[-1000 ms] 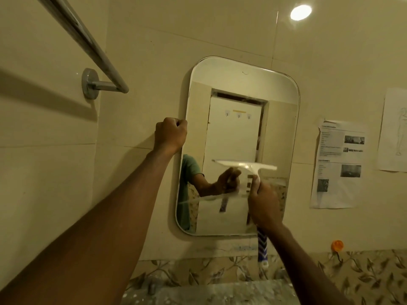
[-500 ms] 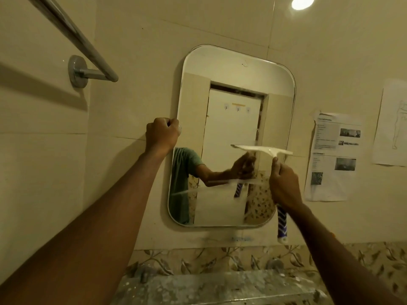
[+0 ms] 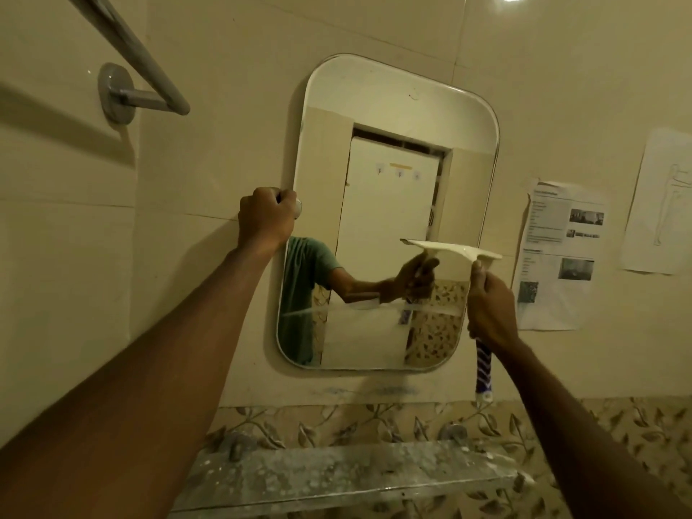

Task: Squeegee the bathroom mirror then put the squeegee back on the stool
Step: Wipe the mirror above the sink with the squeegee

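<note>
A rounded rectangular mirror point(image 3: 378, 106) hangs on the beige tiled wall. My right hand point(image 3: 486, 309) grips the blue-and-white handle of a squeegee point(image 3: 449, 249), whose white blade lies level against the mirror's right side, about mid-height. A thin wet line crosses the glass lower down. My left hand point(image 3: 266, 217) is closed at the mirror's left edge, pressed against the wall, with a small pale object partly showing in its fist. The stool is not in view.
A metal towel bar point(image 3: 131, 50) juts out at upper left. Two printed sheets point(image 3: 558, 256) are stuck to the wall right of the mirror. A dusty glass shelf point(image 3: 337, 477) runs below, above leaf-patterned tiles.
My right hand has carried the squeegee from the mirror's lower middle to the right and a little upward. My left hand has stayed at the mirror's left edge.
</note>
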